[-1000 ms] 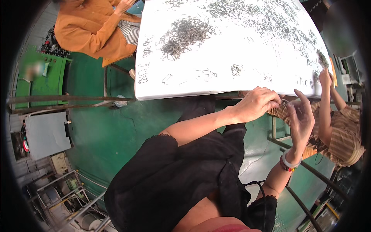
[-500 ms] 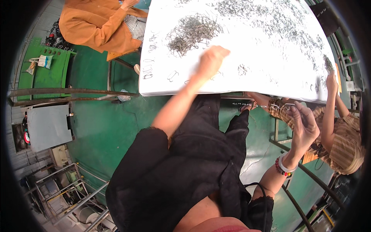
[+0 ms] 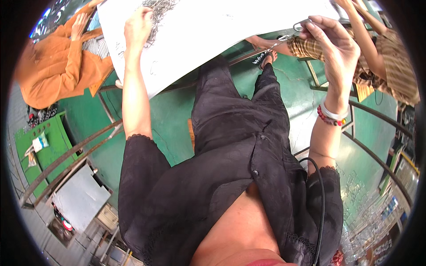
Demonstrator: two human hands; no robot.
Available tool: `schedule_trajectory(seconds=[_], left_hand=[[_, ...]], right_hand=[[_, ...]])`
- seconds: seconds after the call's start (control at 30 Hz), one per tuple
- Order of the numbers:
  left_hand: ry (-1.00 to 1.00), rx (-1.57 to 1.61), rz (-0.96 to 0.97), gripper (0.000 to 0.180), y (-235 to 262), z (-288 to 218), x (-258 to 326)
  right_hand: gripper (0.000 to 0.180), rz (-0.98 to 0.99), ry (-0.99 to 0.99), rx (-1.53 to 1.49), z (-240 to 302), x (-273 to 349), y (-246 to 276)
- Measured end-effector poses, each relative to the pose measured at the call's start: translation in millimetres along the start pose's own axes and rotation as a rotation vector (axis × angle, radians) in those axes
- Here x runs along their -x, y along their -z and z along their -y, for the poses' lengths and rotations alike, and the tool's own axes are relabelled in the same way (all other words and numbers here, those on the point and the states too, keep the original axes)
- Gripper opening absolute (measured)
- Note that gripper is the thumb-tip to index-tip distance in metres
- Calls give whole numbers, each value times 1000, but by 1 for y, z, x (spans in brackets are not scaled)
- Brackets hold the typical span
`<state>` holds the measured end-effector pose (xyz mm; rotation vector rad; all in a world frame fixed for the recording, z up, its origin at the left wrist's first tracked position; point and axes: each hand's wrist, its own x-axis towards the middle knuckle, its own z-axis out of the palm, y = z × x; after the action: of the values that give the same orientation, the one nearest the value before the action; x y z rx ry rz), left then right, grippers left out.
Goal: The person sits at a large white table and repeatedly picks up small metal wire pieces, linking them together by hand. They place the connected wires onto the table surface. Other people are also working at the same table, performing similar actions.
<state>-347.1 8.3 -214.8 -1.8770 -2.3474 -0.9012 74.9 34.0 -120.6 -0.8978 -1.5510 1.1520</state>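
Observation:
My left hand (image 3: 138, 30) is over the white tabletop (image 3: 217, 31), its fingers curled and pressed together. Whatever those fingers may hold is hidden. Right beside it lies a dark heap of thin bent wire pieces (image 3: 160, 17). Off the table's near right edge, my right hand (image 3: 339, 53) is raised and pinches a metal wire hook (image 3: 302, 25) between thumb and fingertips. A thin metal chain (image 3: 276, 43) hangs down slantwise from that hook.
At the left sits a person in an orange jacket (image 3: 62, 75). Another, in striped brown clothing (image 3: 395, 71), is at the right, arms by the table. Metal rails (image 3: 71, 155) and a green bench (image 3: 44, 146) stand at the left.
The view has turned, so the table sits higher and tilted. My left hand has moved leftward to the wire heap. My right hand keeps its pinch on the hook.

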Motion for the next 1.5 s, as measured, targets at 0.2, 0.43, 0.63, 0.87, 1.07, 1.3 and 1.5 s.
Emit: schedule_trajectory(seconds=[0.2,0.43,0.63,0.87,1.07,1.3,1.5], left_hand=[[-159,768,101,32,17,-95,15],[-298,1305,454,25,12,-268,59],[-250,1053,299,18,-3,-308,56],[-365,1196,169,8,18,-349,53],[-615,1450,261,12,70,-445,66],[-773,1375,433,19,81,-464,81],[-643,1182,787,12,18,-414,64]], right_hand=[[19,-64,-41,-13,-4,13,-7],[22,-153,12,188,27,43,15],[15,-193,295,171,21,35,17],[14,-342,379,124,60,58,28],[14,-573,739,310,141,86,81],[14,-701,710,191,240,159,125],[16,-881,695,420,299,226,166]])
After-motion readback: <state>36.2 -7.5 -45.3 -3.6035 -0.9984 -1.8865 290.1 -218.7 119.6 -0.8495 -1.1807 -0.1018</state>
